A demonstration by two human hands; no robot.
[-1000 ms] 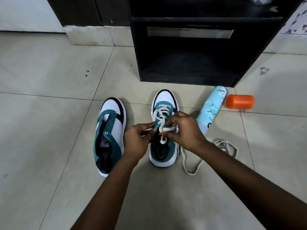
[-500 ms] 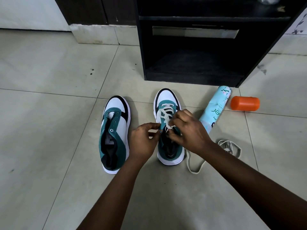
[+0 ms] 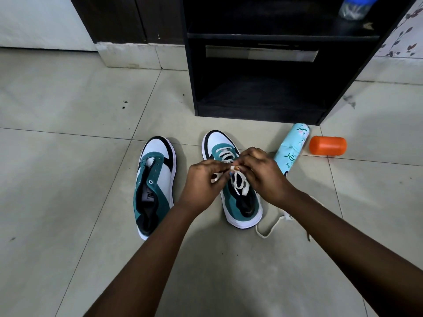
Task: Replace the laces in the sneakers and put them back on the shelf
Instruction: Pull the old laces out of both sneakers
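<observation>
Sitting mid-frame on the floor, the right sneaker (image 3: 238, 197) has its white lace (image 3: 239, 183) pinched between both hands: left hand (image 3: 203, 183) and right hand (image 3: 263, 177), fingertips together above the tongue.

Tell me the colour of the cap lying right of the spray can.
Orange cap, clearest in the head view.

floor (image 3: 68, 179): pale tiles, specks | black shelf unit (image 3: 258, 65) | floral wall (image 3: 402, 37) rt
</observation>
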